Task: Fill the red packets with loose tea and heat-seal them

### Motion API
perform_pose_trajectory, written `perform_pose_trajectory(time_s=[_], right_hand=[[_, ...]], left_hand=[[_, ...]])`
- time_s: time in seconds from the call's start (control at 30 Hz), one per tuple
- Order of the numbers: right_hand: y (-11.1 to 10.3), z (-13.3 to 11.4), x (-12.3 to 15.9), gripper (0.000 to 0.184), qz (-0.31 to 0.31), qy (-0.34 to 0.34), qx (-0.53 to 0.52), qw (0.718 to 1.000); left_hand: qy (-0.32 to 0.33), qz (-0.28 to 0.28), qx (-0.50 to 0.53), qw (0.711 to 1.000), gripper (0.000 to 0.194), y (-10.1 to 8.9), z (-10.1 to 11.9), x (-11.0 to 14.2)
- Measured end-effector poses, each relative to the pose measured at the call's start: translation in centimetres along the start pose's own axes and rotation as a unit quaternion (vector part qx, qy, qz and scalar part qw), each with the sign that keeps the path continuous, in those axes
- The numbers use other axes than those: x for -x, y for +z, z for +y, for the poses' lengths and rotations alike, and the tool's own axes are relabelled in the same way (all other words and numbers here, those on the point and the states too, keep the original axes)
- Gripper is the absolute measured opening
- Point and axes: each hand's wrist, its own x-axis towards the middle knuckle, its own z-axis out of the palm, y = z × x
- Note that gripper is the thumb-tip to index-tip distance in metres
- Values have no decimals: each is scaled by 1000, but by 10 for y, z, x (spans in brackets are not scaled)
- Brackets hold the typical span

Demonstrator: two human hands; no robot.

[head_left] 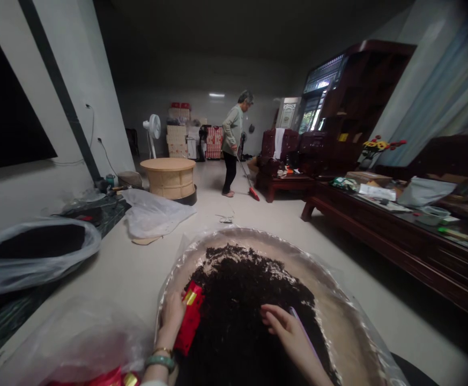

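My left hand grips a shiny red packet with a gold patch, at the left side of a large round tray lined with clear plastic. Dark, loose, crumbly leaf-like material is heaped in the tray. Over this heap is my right hand, its fingers curled in and their tips close together. A thin purple stick runs along the outer side of that hand and seems held in it; the grip itself is hidden. More red packets lie in a clear bag at the bottom left.
An open plastic bag of dark material stands at left. Beyond the tray are a plastic sheet, a round wooden drum-shaped stand and a white fan. A person holds a red broom. A cluttered low table stands right.
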Motion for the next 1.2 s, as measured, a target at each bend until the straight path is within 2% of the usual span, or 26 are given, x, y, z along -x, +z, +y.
perform_pose_trajectory(time_s=[0.07, 0.13, 0.2, 0.33, 0.4, 0.43, 0.47, 0.5, 0.57, 0.6, 0.67, 0.7, 0.73, 0.77, 0.83, 0.9, 1.07, 1.2], right_hand=[[6, 0, 2, 55, -14, 5, -20, 1000], [16, 0, 5, 56, -30, 13, -49, 998], [31, 1, 9, 59, -42, 24, -82, 995], [60, 4, 11, 66, -74, 23, -126, 989], [62, 3, 10, 50, -79, -21, -104, 991], [59, 2, 9, 38, -70, -52, -74, 993], [54, -1, 9, 27, -55, -85, -31, 994], [47, -5, 9, 19, -40, -117, 22, 992], [32, -13, 11, 20, -34, -174, 139, 974], [26, -17, 13, 25, -45, -200, 188, 961], [20, -24, 16, 34, -71, -242, 241, 937], [19, -25, 16, 38, -65, -260, 248, 931], [19, -25, 15, 41, -42, -277, 248, 927], [20, -22, 14, 43, -8, -293, 247, 924], [23, -14, 10, 45, 63, -322, 250, 911], [26, -4, 7, 43, 103, -357, 263, 890], [30, 10, 9, 47, 127, -445, 286, 839], [29, 7, 12, 45, 108, -452, 289, 837]], left_hand=[[5, 33, 78, 996, 3, -8, 3, 3], [12, 61, 164, 984, 17, -10, 12, 10], [21, 71, 243, 967, 31, -1, 26, 24], [37, 43, 351, 934, 43, 41, 62, 68], [22, -24, 492, 870, 42, 56, 75, 88], [21, -36, 511, 858, 45, 57, 79, 95], [34, -15, 504, 863, 52, 54, 82, 99], [61, 23, 472, 879, 61, 48, 84, 101], [162, 88, 343, 921, 70, 28, 88, 100], [229, 65, 271, 933, 65, 18, 91, 99], [345, -65, 156, 923, 40, 4, 96, 100], [366, -126, 125, 914, 24, 0, 99, 102], [361, -163, 115, 911, 21, 0, 102, 105], [343, -180, 121, 914, 26, 3, 104, 109], [292, -176, 161, 926, 34, 13, 107, 117], [254, -158, 199, 933, 38, 24, 106, 123], [192, -136, 271, 933, 49, 38, 102, 124], [155, -130, 305, 931, 53, 36, 103, 122]])
